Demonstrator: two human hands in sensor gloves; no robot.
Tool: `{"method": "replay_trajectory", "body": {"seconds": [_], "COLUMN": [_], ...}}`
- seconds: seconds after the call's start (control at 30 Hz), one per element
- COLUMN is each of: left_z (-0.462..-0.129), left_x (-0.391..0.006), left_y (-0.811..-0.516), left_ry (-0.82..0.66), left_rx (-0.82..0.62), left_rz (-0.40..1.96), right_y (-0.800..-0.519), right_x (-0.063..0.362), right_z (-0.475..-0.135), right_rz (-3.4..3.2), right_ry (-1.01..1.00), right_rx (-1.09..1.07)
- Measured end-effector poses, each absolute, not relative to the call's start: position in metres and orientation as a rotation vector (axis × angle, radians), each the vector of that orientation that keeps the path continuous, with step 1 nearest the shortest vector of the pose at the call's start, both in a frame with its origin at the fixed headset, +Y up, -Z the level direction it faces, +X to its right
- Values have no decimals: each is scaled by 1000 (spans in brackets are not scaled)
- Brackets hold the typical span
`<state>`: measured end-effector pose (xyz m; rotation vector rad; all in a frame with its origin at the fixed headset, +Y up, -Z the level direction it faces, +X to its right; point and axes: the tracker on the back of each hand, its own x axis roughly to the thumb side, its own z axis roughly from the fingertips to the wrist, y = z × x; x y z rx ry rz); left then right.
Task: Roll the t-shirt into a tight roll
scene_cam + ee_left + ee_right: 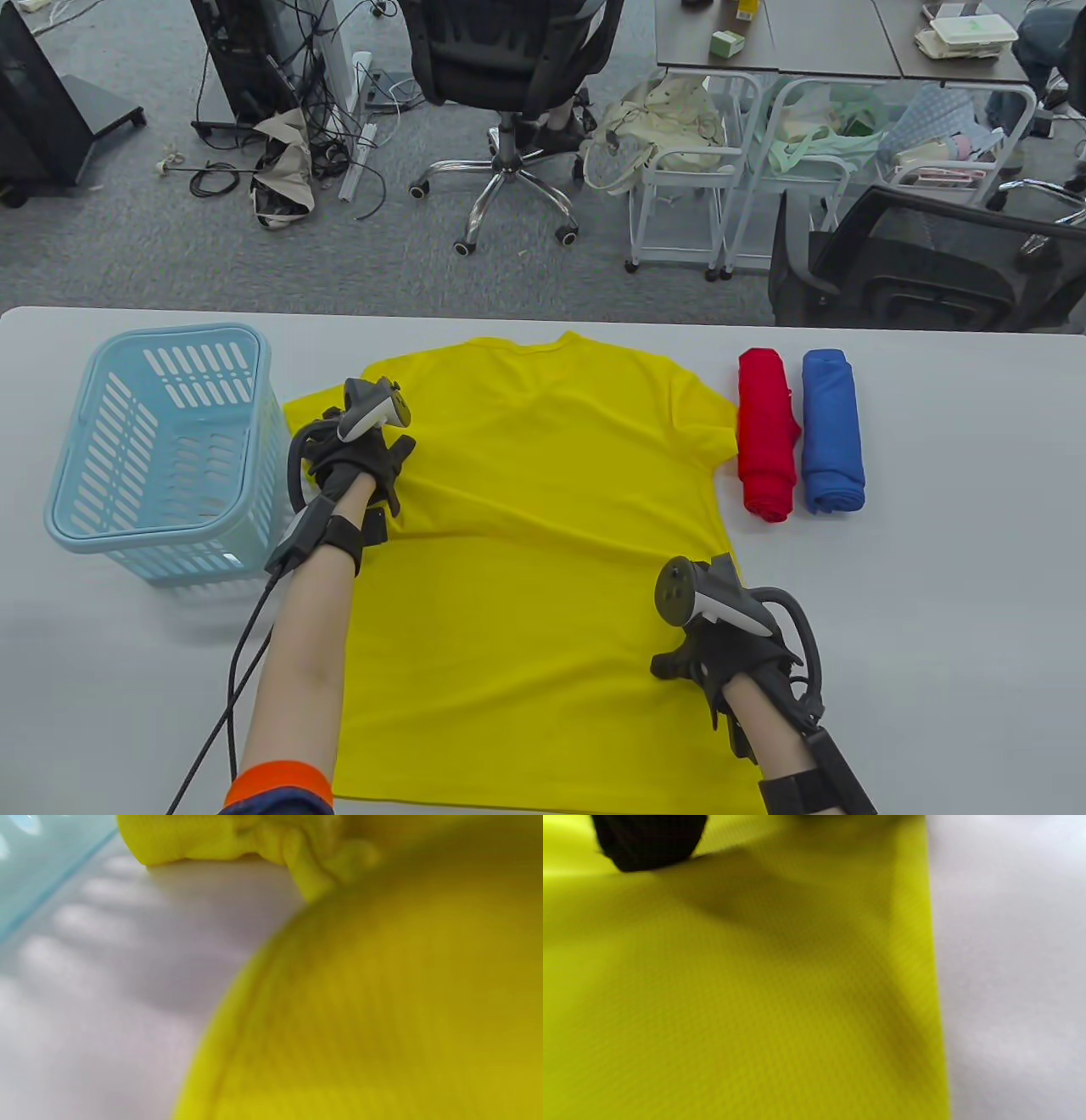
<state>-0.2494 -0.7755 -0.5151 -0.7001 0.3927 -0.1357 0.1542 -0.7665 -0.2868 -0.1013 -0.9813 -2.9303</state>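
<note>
Table view gives us the yellow t-shirt spread flat on the white counter, collar toward the far edge and hem toward the near edge, still unrolled. Our left hand lies on the shirt's left side just under the left sleeve, beside the light blue plastic basket that stands at the counter's left. We cannot tell from this view how its grip stands, since the tracker covers most of the fingers. Left wrist view, very blurred, shows us bunched yellow cloth near the top edge, white counter below it and a strip of the basket at the upper left; no fingers appear there, so we cannot tell whether that hand holds cloth.

Our right hand rests on the shirt's lower right part, close to the right side edge. Its thumb sticks out to the left over the fabric, and the other fingers are hidden under the tracker. Right wrist view shows one dark gloved fingertip at the upper left against the yellow cloth, with the shirt's straight side edge running beside bare counter; whether this grip pinches anything, we cannot tell.

To the shirt's right lie a rolled red t-shirt and a rolled blue t-shirt, side by side.
</note>
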Motion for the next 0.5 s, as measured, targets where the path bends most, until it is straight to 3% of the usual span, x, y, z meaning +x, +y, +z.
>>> {"method": "replay_trajectory", "body": {"seconds": [0.17,0.23,0.37,0.5], "left_z": [-515,-503,-444,-381], "left_x": [-253,-242,-207,-192], "left_y": [-770,-763,-748,-757], "left_ry": [381,295,64,-96], "left_rx": [-690,-626,-471,-454], "left_rz": [-80,-21,-176,-312], "right_y": [-768,-768,-768,-761], "right_x": [156,156,155,141], "right_z": [-286,-285,-284,-268], "right_rz": [-2950,-2954,-2954,-2868], "right_ry": [-980,-978,-966,-963], "right_rx": [-110,-115,-138,-276]}}
